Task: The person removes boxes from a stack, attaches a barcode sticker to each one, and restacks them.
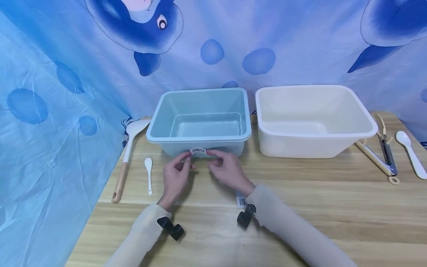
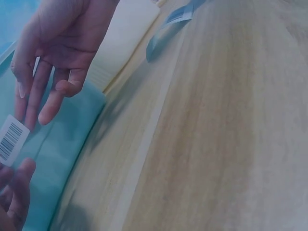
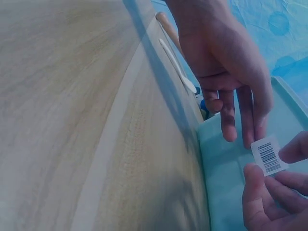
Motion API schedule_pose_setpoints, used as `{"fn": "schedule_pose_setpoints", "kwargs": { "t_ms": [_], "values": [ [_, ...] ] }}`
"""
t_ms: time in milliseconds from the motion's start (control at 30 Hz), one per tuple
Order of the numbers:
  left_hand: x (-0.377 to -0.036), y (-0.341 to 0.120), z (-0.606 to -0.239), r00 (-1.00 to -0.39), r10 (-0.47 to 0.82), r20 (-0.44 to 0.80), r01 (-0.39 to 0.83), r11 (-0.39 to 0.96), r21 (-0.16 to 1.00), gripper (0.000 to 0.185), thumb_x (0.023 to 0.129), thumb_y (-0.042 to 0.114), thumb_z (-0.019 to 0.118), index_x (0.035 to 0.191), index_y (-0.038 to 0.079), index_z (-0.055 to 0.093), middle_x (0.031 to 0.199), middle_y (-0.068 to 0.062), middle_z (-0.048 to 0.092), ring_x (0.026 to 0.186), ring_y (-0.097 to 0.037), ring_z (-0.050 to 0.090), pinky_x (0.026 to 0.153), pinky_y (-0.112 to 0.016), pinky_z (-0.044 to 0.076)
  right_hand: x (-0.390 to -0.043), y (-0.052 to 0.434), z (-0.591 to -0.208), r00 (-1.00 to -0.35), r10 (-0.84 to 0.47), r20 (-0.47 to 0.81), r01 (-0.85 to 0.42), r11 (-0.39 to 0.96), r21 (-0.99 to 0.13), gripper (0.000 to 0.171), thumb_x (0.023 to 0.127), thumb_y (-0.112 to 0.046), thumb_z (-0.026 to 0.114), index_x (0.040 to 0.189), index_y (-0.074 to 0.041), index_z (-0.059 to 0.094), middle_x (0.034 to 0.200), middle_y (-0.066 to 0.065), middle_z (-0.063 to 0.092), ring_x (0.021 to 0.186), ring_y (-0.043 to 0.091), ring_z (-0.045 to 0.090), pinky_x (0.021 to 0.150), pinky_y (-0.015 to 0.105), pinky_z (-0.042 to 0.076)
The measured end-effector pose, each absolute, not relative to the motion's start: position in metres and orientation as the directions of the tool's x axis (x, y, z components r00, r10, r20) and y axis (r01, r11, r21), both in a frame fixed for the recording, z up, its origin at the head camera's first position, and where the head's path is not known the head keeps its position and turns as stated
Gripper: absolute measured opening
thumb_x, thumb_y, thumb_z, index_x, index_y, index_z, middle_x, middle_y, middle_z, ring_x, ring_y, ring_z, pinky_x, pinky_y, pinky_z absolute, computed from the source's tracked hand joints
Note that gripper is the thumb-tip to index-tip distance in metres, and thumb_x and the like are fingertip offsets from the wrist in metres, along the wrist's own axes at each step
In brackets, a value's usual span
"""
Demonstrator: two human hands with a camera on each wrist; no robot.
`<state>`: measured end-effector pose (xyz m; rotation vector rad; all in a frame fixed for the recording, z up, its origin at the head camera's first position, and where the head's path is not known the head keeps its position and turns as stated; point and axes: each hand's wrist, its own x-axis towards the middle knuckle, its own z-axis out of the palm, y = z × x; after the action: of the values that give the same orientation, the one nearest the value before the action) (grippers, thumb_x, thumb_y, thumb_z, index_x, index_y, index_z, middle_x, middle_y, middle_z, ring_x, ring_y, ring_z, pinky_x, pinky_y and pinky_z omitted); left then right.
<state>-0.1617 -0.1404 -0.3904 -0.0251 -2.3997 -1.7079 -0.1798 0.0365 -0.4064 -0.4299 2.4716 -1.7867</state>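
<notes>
Reaching in from the near edge of the tabletop [image 1: 300, 193], both hands meet at the front wall of the blue bin [image 1: 200, 115], where a barcode label [image 1: 198, 151] sits just under the rim. The label lies between the two hands, its long side running left to right along the wall. The left hand [image 1: 175, 176] is at the label's left end, fingers mostly straight with their tips at its edge; whether they actually pinch it I cannot tell. The right hand [image 1: 227, 168] is the one with a hold: its thumb and fingertips close on the right end. Both wrists rest low, palms turned toward each other. Right of the bin stands a white bin [image 1: 313, 118].
</notes>
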Motion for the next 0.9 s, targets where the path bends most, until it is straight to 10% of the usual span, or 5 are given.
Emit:
{"fn": "schedule_pose_setpoints", "kwargs": {
  "t_ms": [200, 567, 900],
  "values": [
    [-0.162, -0.144, -0.396, -0.982, -0.121, 0.143, 0.101, 0.301, 0.948, 0.025, 0.093, -0.003, 0.055, 0.116, -0.007, 0.064, 0.117, -0.023, 0.067, 0.08, -0.044, 0.069, 0.061, -0.03, 0.058, -0.178, 0.033, -0.406, -0.965, -0.245, 0.09, -0.155, 0.265, -0.952, 0.035, 0.084, -0.001, 0.066, 0.119, -0.002, 0.064, 0.114, 0.016, 0.069, 0.082, 0.019, 0.07, 0.061, 0.023, 0.056],
    [-0.18, -0.148, -0.421, -0.973, -0.017, 0.229, 0.223, 0.168, 0.96, 0.024, 0.091, -0.008, 0.054, 0.113, -0.005, 0.063, 0.097, -0.025, 0.067, 0.067, -0.009, 0.066, 0.06, -0.026, 0.057, -0.182, 0.011, -0.404, -0.95, -0.31, -0.025, 0.012, 0.042, -0.999, 0.045, 0.088, -0.003, 0.06, 0.132, -0.007, 0.054, 0.098, 0.016, 0.068, 0.077, 0.044, 0.065, 0.06, 0.048, 0.057],
    [-0.186, -0.144, -0.42, -0.992, -0.022, 0.124, 0.116, 0.21, 0.971, 0.022, 0.089, -0.008, 0.054, 0.108, -0.006, 0.064, 0.094, -0.028, 0.067, 0.067, -0.005, 0.065, 0.055, -0.022, 0.053, -0.185, 0.005, -0.422, -0.946, -0.306, -0.11, 0.118, -0.006, -0.993, 0.048, 0.086, -0.006, 0.063, 0.133, -0.01, 0.052, 0.089, 0.01, 0.068, 0.077, 0.041, 0.066, 0.056, 0.041, 0.057]
  ]
}}
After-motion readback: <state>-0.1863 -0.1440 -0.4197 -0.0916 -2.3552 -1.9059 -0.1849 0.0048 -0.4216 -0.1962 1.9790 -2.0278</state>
